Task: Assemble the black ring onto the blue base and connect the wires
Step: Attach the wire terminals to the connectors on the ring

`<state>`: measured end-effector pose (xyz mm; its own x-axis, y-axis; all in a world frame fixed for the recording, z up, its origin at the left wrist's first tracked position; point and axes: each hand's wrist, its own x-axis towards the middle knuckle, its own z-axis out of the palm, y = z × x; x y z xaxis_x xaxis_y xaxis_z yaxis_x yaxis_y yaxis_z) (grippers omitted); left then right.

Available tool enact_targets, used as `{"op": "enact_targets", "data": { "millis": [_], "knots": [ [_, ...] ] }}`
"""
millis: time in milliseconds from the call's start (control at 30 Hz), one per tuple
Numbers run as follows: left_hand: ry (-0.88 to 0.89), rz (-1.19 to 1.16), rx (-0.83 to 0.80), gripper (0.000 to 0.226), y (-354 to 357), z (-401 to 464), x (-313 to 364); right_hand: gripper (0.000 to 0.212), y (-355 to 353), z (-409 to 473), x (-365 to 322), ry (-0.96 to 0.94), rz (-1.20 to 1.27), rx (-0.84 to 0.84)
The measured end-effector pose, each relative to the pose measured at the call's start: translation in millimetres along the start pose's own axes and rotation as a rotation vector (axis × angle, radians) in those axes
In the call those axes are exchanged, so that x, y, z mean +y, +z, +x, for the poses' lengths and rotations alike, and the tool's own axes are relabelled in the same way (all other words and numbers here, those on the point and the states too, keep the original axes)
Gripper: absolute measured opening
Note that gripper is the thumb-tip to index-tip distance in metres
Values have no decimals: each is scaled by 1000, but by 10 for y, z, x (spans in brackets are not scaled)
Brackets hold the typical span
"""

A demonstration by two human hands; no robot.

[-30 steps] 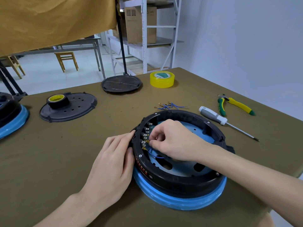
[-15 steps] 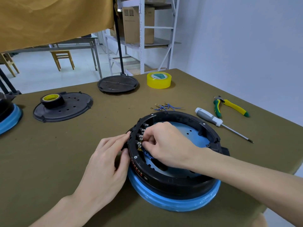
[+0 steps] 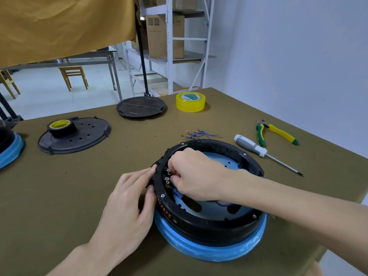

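The black ring (image 3: 209,222) sits on the blue base (image 3: 215,250) near the table's front edge. My right hand (image 3: 195,176) reaches inside the ring, fingers curled and pinching a blue wire (image 3: 177,193) at the row of metal terminals (image 3: 167,177) on the ring's inner left wall. My left hand (image 3: 129,202) rests against the ring's outer left side, fingertips touching its rim. A bundle of loose blue wires (image 3: 197,134) with brass ends lies just behind the ring.
A screwdriver (image 3: 256,149) and yellow-green pliers (image 3: 274,132) lie to the right. Yellow tape (image 3: 190,101) and a black disc (image 3: 141,106) sit at the back. A black cover (image 3: 79,138) carrying a tape roll (image 3: 60,125) lies left; another blue-based unit (image 3: 10,150) at the far left.
My right hand has shifted slightly left and deeper against the terminal row. My left hand stays on the ring's outer side. The view moved a little.
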<state>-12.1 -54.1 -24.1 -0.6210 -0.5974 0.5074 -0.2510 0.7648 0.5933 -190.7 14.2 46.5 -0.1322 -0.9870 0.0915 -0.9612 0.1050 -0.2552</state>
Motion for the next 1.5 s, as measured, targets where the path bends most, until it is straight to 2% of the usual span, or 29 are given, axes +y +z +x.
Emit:
{"op": "enact_targets", "data": {
  "millis": [300, 500, 700, 833, 1000, 1200, 1400, 1500],
  "knots": [
    [5, 2, 18, 41, 20, 0, -24, 25, -81, 62, -22, -21, -60, -46],
    [4, 4, 6, 46, -2, 4, 3, 18, 17, 3, 21, -9, 1, 13],
    [5, -1, 1, 51, -3, 7, 8, 15, -25, 60, 15, -32, -24, -1],
    [-10, -7, 5, 40, 12, 5, 1, 17, 42, 5, 9, -12, -12, 38],
    [-11, 2, 7, 41, 9, 2, 5, 14, -2, 58, 16, -21, -17, 18],
    [10, 6, 3, 45, -1, -2, 8, 15, -115, 141, 0, -42, -40, -84],
    [14, 16, 14, 44, 13, -3, -15, 17, 2, 23, 25, -3, -6, 15],
    [18, 30, 7, 46, 6, 0, -10, 15, -62, 60, 15, -22, -25, -17]
  ]
}}
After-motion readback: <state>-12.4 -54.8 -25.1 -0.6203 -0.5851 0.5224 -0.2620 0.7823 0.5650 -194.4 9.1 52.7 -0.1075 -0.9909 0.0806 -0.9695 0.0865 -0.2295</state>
